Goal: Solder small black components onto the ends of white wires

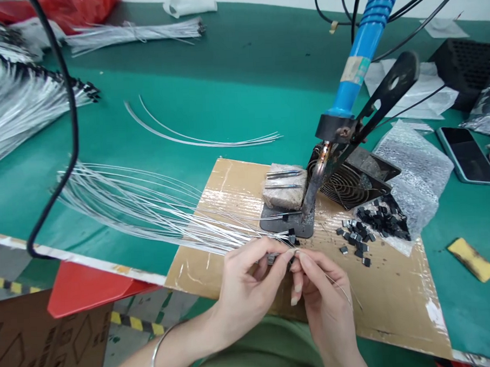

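Note:
Over the front of the cardboard sheet (396,301), my two hands meet with their fingertips pinched together. My left hand (249,286) is closed beside the black ends of a bundle of white wires (157,214); what is between its fingertips is too small to name. My right hand (325,288) is closed on a thin wire (345,294), whose loose strands stick out past the fingers to the right. Just behind the hands, a soldering iron (346,87) with a blue handle is held tip-down in a black stand, above a dark metal plate (299,228).
A wrapped block (284,198) with metal bits stands beside the iron. Small black pieces (359,238) lie scattered near a bubble-wrap bag (414,160). A fan (346,184), phone (469,155) and yellow sponge (471,259) are rightward. A black cable (69,104) hangs at left.

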Demonstrator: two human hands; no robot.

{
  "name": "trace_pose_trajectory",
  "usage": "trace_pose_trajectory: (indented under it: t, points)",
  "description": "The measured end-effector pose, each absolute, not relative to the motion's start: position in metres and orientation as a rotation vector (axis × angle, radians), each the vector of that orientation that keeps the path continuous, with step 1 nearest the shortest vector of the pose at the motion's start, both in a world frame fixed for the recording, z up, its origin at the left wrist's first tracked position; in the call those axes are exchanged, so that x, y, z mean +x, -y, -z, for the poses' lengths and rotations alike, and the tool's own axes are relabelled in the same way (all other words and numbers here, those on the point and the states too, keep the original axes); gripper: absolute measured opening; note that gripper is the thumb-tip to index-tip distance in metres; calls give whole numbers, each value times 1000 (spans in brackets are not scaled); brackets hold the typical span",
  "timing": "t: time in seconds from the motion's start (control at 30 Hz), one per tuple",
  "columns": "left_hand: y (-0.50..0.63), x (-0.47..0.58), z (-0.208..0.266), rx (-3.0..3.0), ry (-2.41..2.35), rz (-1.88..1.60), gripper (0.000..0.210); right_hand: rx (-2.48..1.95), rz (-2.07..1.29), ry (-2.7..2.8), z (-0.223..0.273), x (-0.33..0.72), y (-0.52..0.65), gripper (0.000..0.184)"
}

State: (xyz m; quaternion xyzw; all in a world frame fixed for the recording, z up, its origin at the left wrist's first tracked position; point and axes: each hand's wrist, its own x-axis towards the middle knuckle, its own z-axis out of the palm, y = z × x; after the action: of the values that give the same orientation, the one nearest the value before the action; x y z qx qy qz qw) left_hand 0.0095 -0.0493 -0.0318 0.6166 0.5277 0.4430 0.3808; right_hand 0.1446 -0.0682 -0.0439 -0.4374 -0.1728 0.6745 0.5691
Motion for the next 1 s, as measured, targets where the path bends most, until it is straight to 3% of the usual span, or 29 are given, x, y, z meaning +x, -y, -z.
trace_pose_trajectory:
  t: [0.27,1.0]
  points:
    - [45,7,26,1677,-1356,-1107,19,-1067,-1692,515,43,164,62,21]
    - [48,12,29,1391,-1322,-1039,18,-1106,-1520,443,43,143,68,25]
